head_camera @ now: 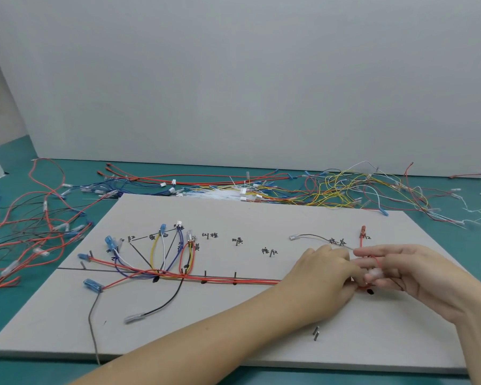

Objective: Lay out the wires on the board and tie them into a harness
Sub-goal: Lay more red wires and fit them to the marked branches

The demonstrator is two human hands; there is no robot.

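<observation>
Running left to right along the drawn line across the grey board (233, 343), the wire bundle (228, 280) lay with its long axis from nine o'clock to three o'clock, mostly red strands pressed together between short upright pegs (235, 274). At its nine-o'clock end the bundle fanned out: yellow, white, blue and red loops rose toward twelve o'clock and ended in blue-sleeved terminals (163, 227) and a small white connector (179, 224), while a black wire (164, 304) drooped toward seven o'clock to a clear-sleeved terminal. Handwritten labels sat beside the pegs.

At the three-o'clock end both hands met over the bundle. The left hand (320, 273) was curled palm down with its fingertips pinched at the red wires, though exactly what they gripped was hidden. The right hand (406, 268) lay partly open, fingers stretched toward nine o'clock, with a thin red wire (362, 243) looped over its index finger and something small and white, too blurred to identify, held against its fingers. That red wire climbed toward twelve o'clock to a red terminal. A grey wire (317, 236) curved off toward ten o'clock from the hands to a clear terminal.

Two loose pegs (316, 333) stood on the board at about six o'clock from the hands. Beyond the board, on the teal table (17, 365), tangled spare wires (345, 190) in red, yellow, blue and white lay heaped from nine through twelve to two o'clock.
</observation>
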